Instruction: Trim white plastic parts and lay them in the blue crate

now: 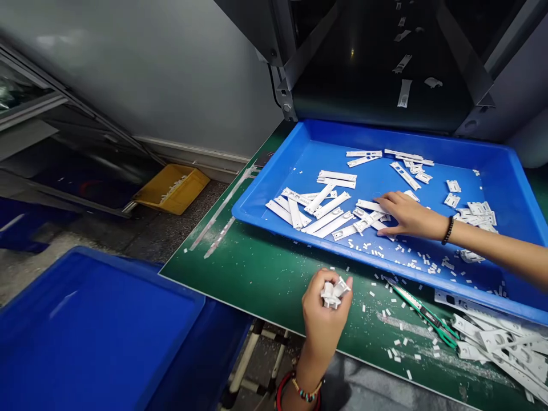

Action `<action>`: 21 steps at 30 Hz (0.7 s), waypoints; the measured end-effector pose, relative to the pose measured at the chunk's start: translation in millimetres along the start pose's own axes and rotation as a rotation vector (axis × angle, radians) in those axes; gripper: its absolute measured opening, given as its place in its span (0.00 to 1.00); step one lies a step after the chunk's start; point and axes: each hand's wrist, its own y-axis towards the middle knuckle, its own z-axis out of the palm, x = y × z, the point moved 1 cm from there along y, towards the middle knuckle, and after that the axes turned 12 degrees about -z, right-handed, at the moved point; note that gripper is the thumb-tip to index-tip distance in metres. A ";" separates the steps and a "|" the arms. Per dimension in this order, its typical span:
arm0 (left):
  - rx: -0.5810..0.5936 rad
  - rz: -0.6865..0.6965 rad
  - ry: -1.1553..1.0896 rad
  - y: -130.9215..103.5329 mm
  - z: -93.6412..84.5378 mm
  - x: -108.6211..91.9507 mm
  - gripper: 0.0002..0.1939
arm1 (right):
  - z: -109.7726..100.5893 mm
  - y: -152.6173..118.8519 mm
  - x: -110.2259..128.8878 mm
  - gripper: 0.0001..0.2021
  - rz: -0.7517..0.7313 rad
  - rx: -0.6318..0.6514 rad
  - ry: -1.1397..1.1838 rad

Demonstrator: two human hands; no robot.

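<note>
My left hand (326, 308) is closed around a small bunch of white plastic parts (334, 293), held above the green tabletop in front of the tray. My right hand (409, 216) reaches into the large blue tray (428, 142), thumb and fingers apart over a loose pile of white plastic strips (370, 220). Its fingertips are at these pieces, and no piece is plainly gripped. More long strips (327, 220) lie to the left of that hand. Short white pieces (477, 214) are heaped at the tray's right side.
A green-handled utility knife (428, 317) lies on the green tabletop (240, 285) among small white chips. Beside it is a pile of white strips (509, 342). Behind the tray, a dark conveyor belt (363, 85) carries white parts. A blue bin (94, 337) and yellow bin (173, 188) stand left.
</note>
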 end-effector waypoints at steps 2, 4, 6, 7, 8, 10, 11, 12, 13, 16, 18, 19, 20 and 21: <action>-0.006 -0.029 -0.090 0.8 2.5 -0.1 0.15 | 4.5 -1.2 7.1 0.22 -0.020 0.019 -0.027; 0.010 -0.072 -0.221 0.8 4.5 0.5 0.16 | 3.6 -2.3 16.4 0.16 -0.045 0.033 -0.049; 0.044 -0.109 -0.358 -0.5 6.8 1.3 0.14 | 0.4 -2.7 24.9 0.13 -0.062 0.012 -0.039; 0.062 -0.121 -0.413 -1.6 7.9 1.3 0.12 | -1.7 -2.8 29.0 0.13 -0.065 -0.027 -0.017; 0.077 -0.129 -0.454 -2.6 9.0 1.0 0.11 | -4.3 -3.0 33.3 0.13 -0.071 -0.081 0.011; 0.093 -0.140 -0.500 -3.8 10.4 -1.3 0.10 | -11.7 -4.4 43.6 0.14 -0.086 -0.213 0.116; 0.087 -0.143 -0.508 -3.8 10.6 -3.6 0.09 | -16.5 -5.6 49.8 0.14 -0.087 -0.254 0.208; 0.072 -0.141 -0.509 -3.4 10.5 -6.5 0.09 | -21.6 -7.3 56.6 0.14 -0.081 -0.258 0.337; 0.053 -0.135 -0.507 -2.5 10.1 -10.0 0.08 | -26.7 -9.2 63.8 0.14 -0.070 -0.225 0.507; 0.013 -0.116 -0.532 1.6 9.2 -22.1 0.09 | -37.1 -15.6 86.2 0.15 -0.044 0.062 1.154; 0.057 -0.121 -0.589 4.1 10.1 -28.7 0.13 | -38.6 -19.1 98.3 0.16 -0.077 0.279 1.503; 0.101 -0.133 -0.625 4.9 11.2 -30.9 0.15 | -37.9 -20.3 102.5 0.16 -0.099 0.371 1.617; 0.149 -0.147 -0.659 5.3 12.4 -32.4 0.16 | -36.6 -21.0 105.7 0.16 -0.122 0.444 1.687; 0.190 -0.158 -0.687 5.3 13.7 -33.1 0.17 | -35.2 -21.4 107.7 0.16 -0.134 0.491 1.721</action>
